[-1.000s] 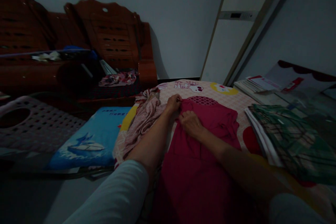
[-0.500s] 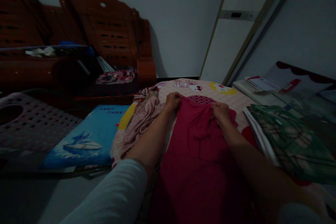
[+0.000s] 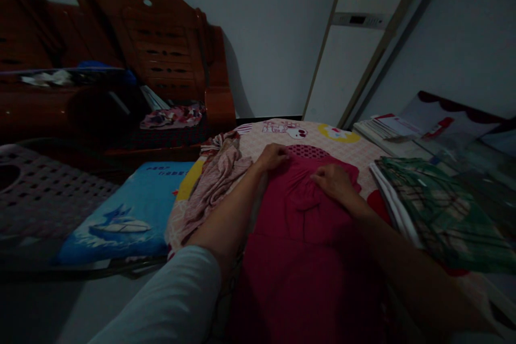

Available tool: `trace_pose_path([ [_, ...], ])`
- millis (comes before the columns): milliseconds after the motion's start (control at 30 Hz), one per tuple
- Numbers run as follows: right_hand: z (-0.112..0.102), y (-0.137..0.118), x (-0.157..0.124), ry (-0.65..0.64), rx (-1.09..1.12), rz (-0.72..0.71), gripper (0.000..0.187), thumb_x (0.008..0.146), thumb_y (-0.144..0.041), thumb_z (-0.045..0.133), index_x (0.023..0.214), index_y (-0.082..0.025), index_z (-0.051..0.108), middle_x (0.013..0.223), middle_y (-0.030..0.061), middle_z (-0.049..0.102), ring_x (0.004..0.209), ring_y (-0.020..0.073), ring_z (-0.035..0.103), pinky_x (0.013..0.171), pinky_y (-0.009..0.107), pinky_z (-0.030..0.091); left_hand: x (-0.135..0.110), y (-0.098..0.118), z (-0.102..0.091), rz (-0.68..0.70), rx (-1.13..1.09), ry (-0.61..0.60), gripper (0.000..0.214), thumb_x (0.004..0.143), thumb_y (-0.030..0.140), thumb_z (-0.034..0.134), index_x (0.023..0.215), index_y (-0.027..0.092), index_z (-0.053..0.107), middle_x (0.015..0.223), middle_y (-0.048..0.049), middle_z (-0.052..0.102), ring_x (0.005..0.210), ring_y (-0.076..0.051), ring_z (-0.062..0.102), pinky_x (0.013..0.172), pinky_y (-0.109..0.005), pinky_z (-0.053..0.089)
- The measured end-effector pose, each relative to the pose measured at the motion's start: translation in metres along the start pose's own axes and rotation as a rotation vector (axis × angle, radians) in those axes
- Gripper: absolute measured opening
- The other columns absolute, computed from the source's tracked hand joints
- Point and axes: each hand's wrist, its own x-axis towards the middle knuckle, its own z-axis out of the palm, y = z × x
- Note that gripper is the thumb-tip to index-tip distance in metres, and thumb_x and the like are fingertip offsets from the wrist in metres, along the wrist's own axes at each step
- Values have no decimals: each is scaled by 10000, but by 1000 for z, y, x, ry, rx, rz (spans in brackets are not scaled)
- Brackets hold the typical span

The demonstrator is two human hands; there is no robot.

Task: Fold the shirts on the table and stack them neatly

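Observation:
A deep pink garment [image 3: 298,269] lies spread lengthwise in front of me, its upper part creased and gathered. At its upper left edge, my left hand [image 3: 273,157] is closed with curled fingers on the cloth. My right hand [image 3: 334,180] rests on the upper right part, thumb and fingertips pinching the fabric where folds run together. A pink patch with dark dots [image 3: 306,151] shows just beyond the garment's far edge. To the left of my left forearm is a crumpled dusty pink cloth [image 3: 220,177].
The patterned cover [image 3: 278,128] lies beneath the garment. At right are folded green plaid cloth [image 3: 439,199] and stacked papers [image 3: 382,129]. A blue printed pillow or bag [image 3: 124,220], a perforated plastic chair [image 3: 48,193] and a carved wooden bench [image 3: 161,43] stand left.
My right hand has shifted inward and slightly toward me from the garment's upper edge, drawing the fabric into folds. The left hand stays near the upper left edge. The view has shifted slightly.

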Motion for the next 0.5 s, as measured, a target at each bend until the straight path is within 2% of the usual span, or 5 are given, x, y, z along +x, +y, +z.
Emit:
trace_pose_path([
  [133, 0, -6, -30, -283, 147, -98, 264, 811, -308, 652, 576, -188, 658, 550, 3, 624, 542, 132, 546, 530, 249, 310, -2, 13, 17, 197, -66, -252, 263, 748, 162, 659, 983, 228, 757, 1041, -21, 745, 994, -185, 658, 925, -279, 470],
  [233, 4, -6, -49, -369, 225, -94, 133, 730, -188, 677, 597, -180, 670, 546, -15, 621, 541, 116, 537, 512, 227, 293, -5, 15, 29, 294, 68, -281, 358, 771, 186, 664, 1124, 219, 716, 1241, -83, 679, 1188, -227, 591, 1050, -340, 401],
  [367, 3, 2, -63, -475, 402, -92, 143, 737, -182, 611, 603, -175, 662, 502, -24, 586, 478, 103, 514, 472, 210, 297, -9, 11, 36, 287, 182, -281, 431, 846, 226, 600, 1276, 209, 628, 1422, -126, 540, 1340, -250, 473, 1136, -409, 309],
  [433, -4, 11, -64, -425, 491, -10, 173, 781, -247, 573, 672, -174, 686, 514, -15, 598, 459, 110, 520, 464, 213, 326, -9, 10, 35, 273, 177, -283, 447, 842, 219, 601, 1289, 208, 616, 1434, -126, 527, 1350, -244, 464, 1145, -414, 302],
  [500, -15, 24, -65, -239, 459, 79, 203, 804, -287, 550, 731, -171, 700, 568, 8, 634, 498, 127, 553, 492, 227, 365, -7, 12, 30, 256, 148, -283, 454, 813, 204, 626, 1268, 199, 629, 1414, -121, 549, 1336, -237, 479, 1136, -393, 320],
])
